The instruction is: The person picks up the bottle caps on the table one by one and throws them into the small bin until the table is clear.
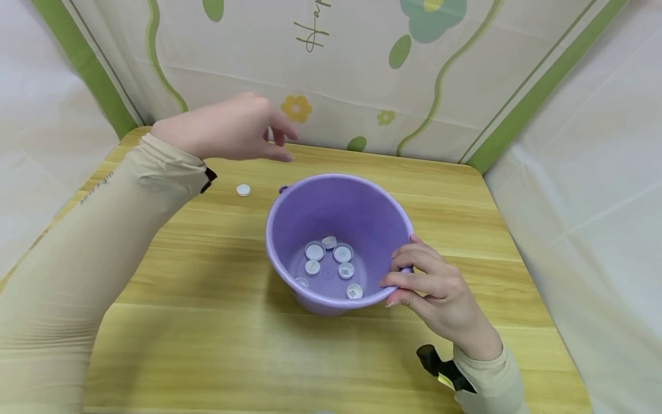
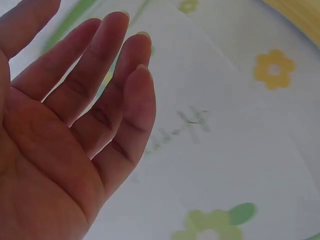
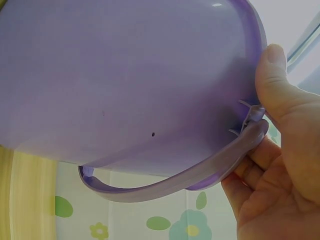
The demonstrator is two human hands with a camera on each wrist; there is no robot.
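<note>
A purple bucket (image 1: 331, 187) stands tilted on the table, its mouth toward the head camera. Several small white round caps (image 1: 315, 251) lie on its bottom. My right hand (image 1: 439, 287) grips the rim at the right side, by the end of the bucket's handle (image 3: 165, 187). In the right wrist view the thumb lies along the rim. My left hand (image 1: 240, 129) hovers above the table, left of and behind the bucket, fingers loosely bent; the left wrist view shows its palm with nothing in it. One white cap (image 1: 243, 190) lies on the table below the left hand.
The wooden table (image 1: 207, 328) reaches back to a white cloth (image 1: 351, 75) with flower prints. White sheeting hangs at the left and right sides. A black strap (image 1: 449, 371) sits on the right wrist.
</note>
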